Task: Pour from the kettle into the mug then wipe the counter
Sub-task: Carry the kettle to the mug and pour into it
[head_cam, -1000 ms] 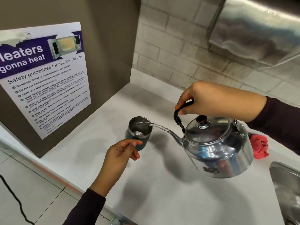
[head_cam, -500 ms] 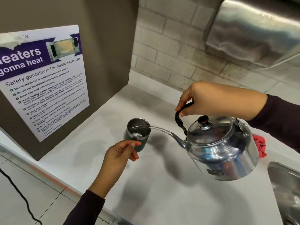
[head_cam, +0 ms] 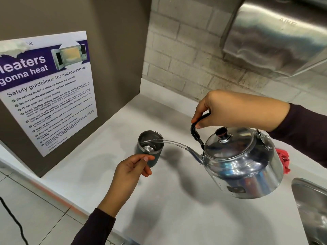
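the mug (head_cam: 150,147), a dark green cup with a steel rim and steel inside, stands upright on the white counter (head_cam: 177,209) and serves here as the landmark. to the right of the mug and raised off the counter hangs the shiny metal kettle (head_cam: 242,167), tilted so that its thin spout (head_cam: 192,153) points toward the mug's rim, with its tip well short of the rim. a clear stream of water (head_cam: 168,142) arcs from the spout tip over the mug's right edge and lands inside, where a bright patch of water shows at the bottom. the right hand (head_cam: 230,110) is up and to the right of the mug, clenched around the kettle's black handle (head_cam: 195,131), thumb and fingers wrapped over the top of it, carrying the kettle's whole weight. the kettle's lid with its dark knob (head_cam: 221,132) sits in place. the left hand (head_cam: 131,171) is just in front of the mug, fingers curled, with thumb and fingertips touching the mug's near side low on the wall in a light steadying hold. far to the right of the mug, behind the kettle's body, a red cloth (head_cam: 283,160) lies crumpled on the counter, partly hidden. beyond that, at the right edge, is the rim of a steel sink (head_cam: 309,200). to the left of the mug a brown panel carries a microwave safety poster (head_cam: 47,92). behind the mug is a pale brick wall (head_cam: 185,50), with a steel wall dispenser (head_cam: 276,32) mounted up to the right.
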### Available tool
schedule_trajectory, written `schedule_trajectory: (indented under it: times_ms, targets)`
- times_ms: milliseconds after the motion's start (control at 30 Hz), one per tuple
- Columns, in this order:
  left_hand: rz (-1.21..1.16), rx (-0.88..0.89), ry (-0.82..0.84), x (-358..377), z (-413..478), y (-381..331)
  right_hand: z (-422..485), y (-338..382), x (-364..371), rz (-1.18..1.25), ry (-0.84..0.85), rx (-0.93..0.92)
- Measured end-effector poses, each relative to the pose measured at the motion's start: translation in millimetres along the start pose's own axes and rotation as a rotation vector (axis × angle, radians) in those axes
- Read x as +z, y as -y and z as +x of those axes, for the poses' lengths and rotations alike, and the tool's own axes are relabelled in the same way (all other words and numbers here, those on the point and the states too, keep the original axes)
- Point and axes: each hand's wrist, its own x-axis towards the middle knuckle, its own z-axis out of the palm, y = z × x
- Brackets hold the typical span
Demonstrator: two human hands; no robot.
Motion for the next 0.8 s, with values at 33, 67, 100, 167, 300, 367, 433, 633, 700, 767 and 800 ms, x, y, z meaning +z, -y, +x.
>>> schedule_trajectory:
  times_ms: [33,67,100,167,300,367,433,633,700,767,800]
  targets:
    - [0.001,0.0,0.002,0.0,0.1,0.3,0.4,0.1,-0.3,0.0,0.0,0.001]
    - [0.003,0.001,0.004,-0.2,0.2,0.7,0.7,0.5,-0.7,-0.001,0.0,0.003]
    - [0.007,0.002,0.005,-0.5,0.3,1.2,1.1,1.0,-1.1,-0.004,0.0,0.005]
    - [0.006,0.002,0.003,-1.3,0.5,2.5,1.8,2.0,-2.0,-0.014,-0.003,0.007]
    - [-0.011,0.003,-0.001,-2.2,1.7,3.7,3.0,3.2,-4.8,-0.026,-0.014,0.001]
    - [-0.012,0.002,0.0,-2.3,2.2,3.8,3.9,3.8,-6.0,-0.031,-0.014,-0.004]
    - [-0.007,0.001,0.001,-2.1,2.9,4.1,4.8,4.6,-6.7,-0.044,-0.01,-0.009]
    - [-0.004,0.01,0.0,-2.3,3.6,4.5,5.3,3.3,-7.1,-0.056,-0.01,-0.008]
    - [-0.005,0.011,0.003,-1.7,3.5,4.4,4.2,1.9,-5.9,-0.067,-0.017,0.003]
    - [0.002,0.01,0.007,-0.4,3.7,3.9,2.5,-0.7,-3.6,-0.059,-0.021,0.013]
    - [0.007,0.011,0.008,-0.1,3.8,3.7,1.6,-2.3,-2.3,-0.049,-0.025,0.015]
